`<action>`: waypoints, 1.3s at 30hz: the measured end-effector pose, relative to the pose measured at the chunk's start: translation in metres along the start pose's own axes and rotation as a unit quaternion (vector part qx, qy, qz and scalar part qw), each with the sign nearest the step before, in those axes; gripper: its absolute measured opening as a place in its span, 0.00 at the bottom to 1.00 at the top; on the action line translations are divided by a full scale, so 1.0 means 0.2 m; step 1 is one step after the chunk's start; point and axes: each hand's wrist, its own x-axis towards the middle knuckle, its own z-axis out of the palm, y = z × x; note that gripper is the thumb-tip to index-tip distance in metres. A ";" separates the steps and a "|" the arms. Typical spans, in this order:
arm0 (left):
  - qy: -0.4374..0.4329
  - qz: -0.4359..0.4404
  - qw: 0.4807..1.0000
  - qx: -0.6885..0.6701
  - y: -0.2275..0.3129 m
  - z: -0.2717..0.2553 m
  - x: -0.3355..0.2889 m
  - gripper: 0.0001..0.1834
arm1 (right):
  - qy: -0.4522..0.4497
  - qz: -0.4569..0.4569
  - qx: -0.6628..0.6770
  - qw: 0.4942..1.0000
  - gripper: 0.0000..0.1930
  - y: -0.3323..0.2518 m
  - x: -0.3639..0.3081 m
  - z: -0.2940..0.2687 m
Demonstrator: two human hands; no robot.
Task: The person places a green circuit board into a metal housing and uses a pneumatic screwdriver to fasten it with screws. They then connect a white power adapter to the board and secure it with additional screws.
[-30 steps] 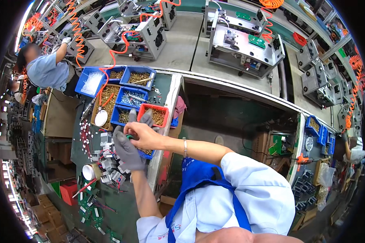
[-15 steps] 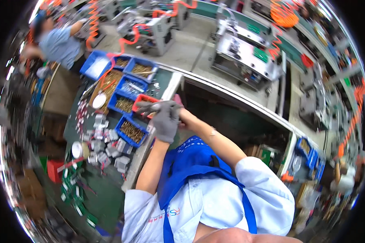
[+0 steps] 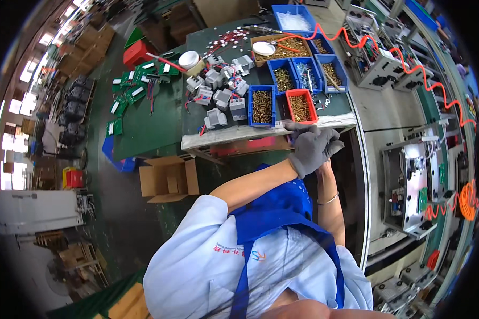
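1. Just beyond the left hand [image 3: 311, 149] and slightly to its left, on the surface [image 3: 192, 123]: red bin [image 3: 305, 122], filled with small brass-coloured pieces [image 3: 302, 108].
2. Touching or apart at the bin's near wall: cannot tell, with the glove overlapping the white edge [image 3: 229, 134] right there.
3. Long axis of the red bin: near to far, with a slight lean; short near end turned toward the gloved fingers.
4. Nearer to the bin: left hand. On its near right side, mostly covered by the glove: bare right hand [image 3: 324, 167], with a bracelet [image 3: 330, 200] at the wrist.
5. Left fingers: one reaching left along the edge, others curled toward the right; cannot tell whether closed on anything. Right fingers: hidden by the glove; cannot tell apart from together.
6. Left of the red bin, across a narrow gap: blue bin [image 3: 262, 125]. Close on the far side: far bins [image 3: 336, 89], leaving little room that way.
7. More room on the near side, between white edge and apron [image 3: 271, 204]; farther left, well apart, open carton [image 3: 150, 183]. On the right, near the right forearm: bench rail [image 3: 363, 175].
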 end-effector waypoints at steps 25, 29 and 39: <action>0.051 -0.115 0.992 -0.023 -0.53 -1.02 0.28 0.13 | -0.300 -0.041 0.370 0.878 0.29 0.26 0.95 1.33; 0.078 -0.164 0.980 -0.084 -0.79 -1.42 0.38 0.13 | 0.017 -0.160 -0.091 0.983 0.18 0.63 1.24 1.57; 0.312 -0.497 0.748 0.310 -2.70 -2.55 0.20 0.45 | -0.286 -0.006 -0.300 0.910 0.50 0.83 1.07 1.73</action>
